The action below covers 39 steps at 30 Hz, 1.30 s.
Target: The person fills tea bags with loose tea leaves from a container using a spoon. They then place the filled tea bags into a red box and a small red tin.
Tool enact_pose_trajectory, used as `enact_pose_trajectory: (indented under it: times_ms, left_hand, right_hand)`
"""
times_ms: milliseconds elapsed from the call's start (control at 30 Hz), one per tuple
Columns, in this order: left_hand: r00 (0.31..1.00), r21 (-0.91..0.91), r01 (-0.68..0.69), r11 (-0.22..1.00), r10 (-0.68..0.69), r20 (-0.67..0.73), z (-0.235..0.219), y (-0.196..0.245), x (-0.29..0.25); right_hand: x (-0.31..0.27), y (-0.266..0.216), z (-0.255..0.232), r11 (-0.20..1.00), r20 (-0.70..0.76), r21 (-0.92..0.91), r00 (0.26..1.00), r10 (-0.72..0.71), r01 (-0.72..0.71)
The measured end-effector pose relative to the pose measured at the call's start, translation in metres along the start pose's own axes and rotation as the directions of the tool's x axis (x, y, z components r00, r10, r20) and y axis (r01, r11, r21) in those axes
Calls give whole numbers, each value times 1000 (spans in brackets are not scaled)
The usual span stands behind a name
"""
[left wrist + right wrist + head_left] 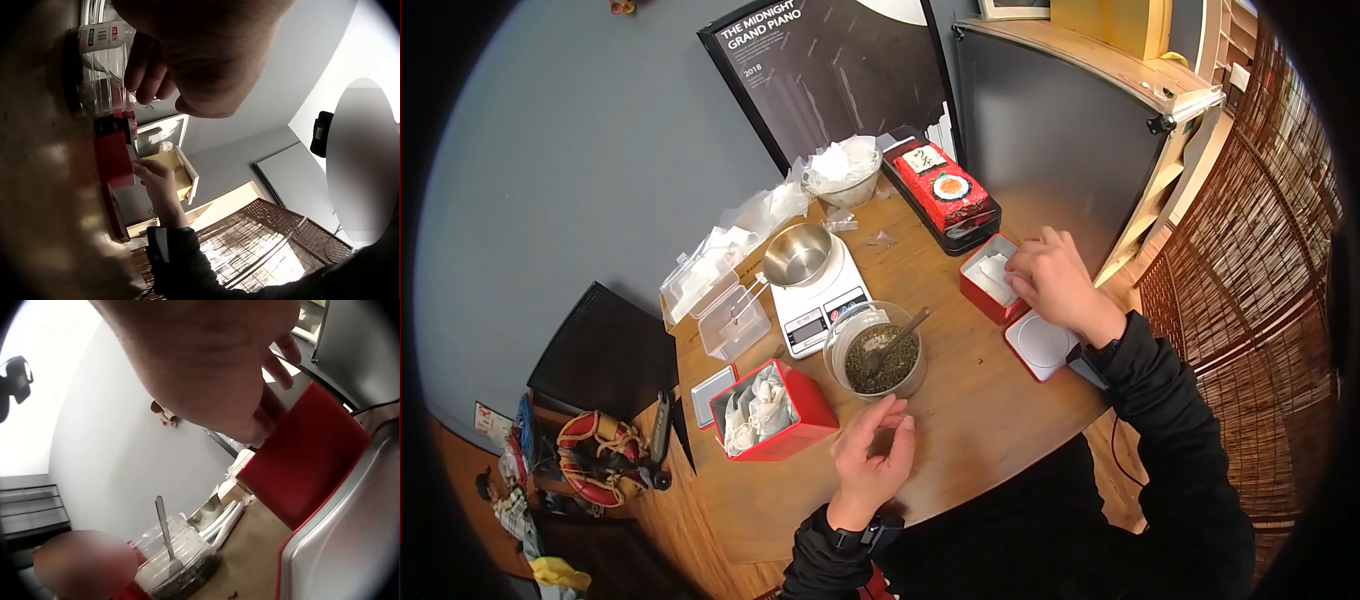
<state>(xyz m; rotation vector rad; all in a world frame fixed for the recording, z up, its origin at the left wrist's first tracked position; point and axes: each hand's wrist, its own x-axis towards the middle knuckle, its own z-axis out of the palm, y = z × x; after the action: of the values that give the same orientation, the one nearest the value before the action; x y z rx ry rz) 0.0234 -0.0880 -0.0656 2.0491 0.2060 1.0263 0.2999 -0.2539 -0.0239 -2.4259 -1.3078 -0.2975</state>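
In the head view the right hand [1055,280] is at a red tin [990,302] on the right, its fingertips at the opening beside white packets [994,270]. The right wrist view shows the right hand [219,369] with fingers reaching over the rim of the red tin [306,456]; whether they pinch a packet is hidden. The left hand [872,460] hovers palm-inward, fingers loosely bent and holding nothing, just below a clear tub of dried green leaves [890,370] with a spoon [905,332] in it.
A steel bowl [798,256] sits on a white kitchen scale [820,305]. Left of it are a clear plastic box [733,322] and a red tin [800,430] of white pouches. Behind are a bowl of white bags [842,180] and a red package [940,188]. A lid [1041,345] lies at right.
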Motion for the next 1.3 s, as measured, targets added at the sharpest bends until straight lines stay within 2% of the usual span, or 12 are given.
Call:
enact_pose_trajectory:
  times_ms: [100, 200, 333, 400, 533, 633, 700, 900, 1000, 1100, 1167, 1300]
  left_hand:
    - [1000, 12, -11, 1000, 11, -6, -1, 0, 0]
    - [1000, 11, -9, 1000, 9, 2, -2, 0, 0]
    - [1000, 9, -13, 1000, 13, -3, -1, -1, 1]
    - [1000, 8, -9, 1000, 9, -5, -1, -1, 0]
    - [1000, 5, 15, 1000, -15, 14, -2, -1, -1]
    - [1000, 13, 6, 1000, -6, 3, -4, -1, -1]
    - [1000, 30, 6, 1000, -5, -17, -6, 0, -2]
    - [997, 35, -54, 998, 56, -58, -23, 15, 5]
    - [991, 141, -60, 988, 76, -107, -45, 26, 9]
    - [962, 399, -72, 914, 168, -213, -82, 28, 14]
    - [959, 498, -23, 867, 160, -233, -107, 32, 24]
    - [979, 684, 48, 728, 102, -177, -126, 21, 38]
  right_hand:
    - [0, -2, 4, 992, 43, 4, 991, -126, 126]
    - [-3, 2, 14, 988, 139, -50, 981, -137, 145]
    - [-8, 5, 22, 977, 163, -138, 977, -141, 164]
    - [-6, -5, 13, 973, 266, -203, 962, -53, 110]
    - [-3, -10, 9, 971, 321, -215, 947, -29, 102]
    - [-5, -9, 11, 981, 245, -164, 968, -57, 100]
    - [-5, -7, 13, 983, 28, -65, 985, -172, 173]
    - [-3, -15, 8, 991, 134, -60, 985, -108, 117]
    - [-5, -14, 11, 991, 150, -103, 986, -70, 86]
    - [-7, -19, 5, 995, 145, -74, 988, -58, 69]
    - [-13, -18, 6, 992, -60, -11, 991, -122, 122]
    - [-21, -23, 3, 993, -206, 26, 973, -106, 114]
